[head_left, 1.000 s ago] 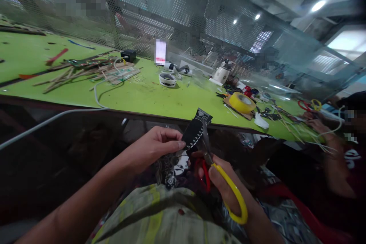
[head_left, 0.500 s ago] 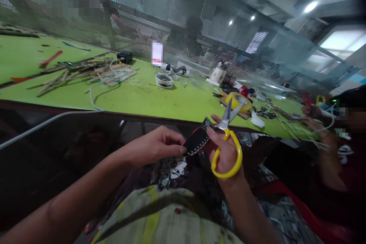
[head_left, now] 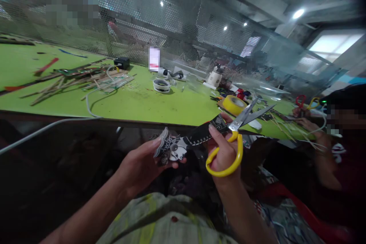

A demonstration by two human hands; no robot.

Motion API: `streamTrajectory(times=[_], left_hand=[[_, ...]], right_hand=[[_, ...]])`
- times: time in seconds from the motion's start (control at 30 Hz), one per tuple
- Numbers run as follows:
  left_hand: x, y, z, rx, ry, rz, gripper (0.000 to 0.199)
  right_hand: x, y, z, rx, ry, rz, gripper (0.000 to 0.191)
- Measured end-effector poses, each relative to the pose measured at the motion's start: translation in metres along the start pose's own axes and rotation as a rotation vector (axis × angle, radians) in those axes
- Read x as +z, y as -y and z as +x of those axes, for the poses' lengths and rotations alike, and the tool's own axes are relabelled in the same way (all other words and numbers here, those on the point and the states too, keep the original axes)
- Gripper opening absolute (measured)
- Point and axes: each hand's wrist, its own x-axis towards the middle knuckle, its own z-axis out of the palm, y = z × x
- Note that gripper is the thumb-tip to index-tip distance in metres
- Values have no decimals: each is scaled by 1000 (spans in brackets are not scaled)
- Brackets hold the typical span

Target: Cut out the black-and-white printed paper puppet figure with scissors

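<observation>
A black printed piece with white dashes along its edge and a black-and-white face figure stretches between my hands, in front of the table edge. My left hand holds its figured end, with the thumb on top and the fingers beneath. Between thumb and fingers, my right hand grips the other end. The same hand carries yellow-handled scissors by one loop. Their blades are spread and point up to the right, away from the piece, with nothing visible between them.
On the green table lie bamboo sticks, a white tape roll and a yellow tape roll. A white cable hangs over the front edge. At right, a co-worker's hands are near red-handled scissors.
My left hand has moved from the piece's dashed edge to its figured end, lifting that end into clearer view. The scissors have tilted further right.
</observation>
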Motion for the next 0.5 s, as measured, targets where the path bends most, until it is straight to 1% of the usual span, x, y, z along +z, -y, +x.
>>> streamTrajectory(times=[0.07,0.13,0.2,0.27,0.4,0.5], left_hand=[[2,10,-5,81,-13,-51,23],[5,17,-10,156,7,-65,24],[7,23,-13,229,26,-37,27],[9,31,-13,290,17,25,28],[15,47,-9,422,-54,161,38],[24,51,-4,460,-122,220,29]], right_hand=[[-1,0,-1,-47,-2,-67,54],[-2,0,-2,-105,-13,-139,56],[-4,0,-2,-169,-36,-213,57],[-6,0,-2,-222,-48,-240,57],[-6,-2,-3,-274,-14,-264,60],[-6,-6,-4,-289,-22,-295,62]])
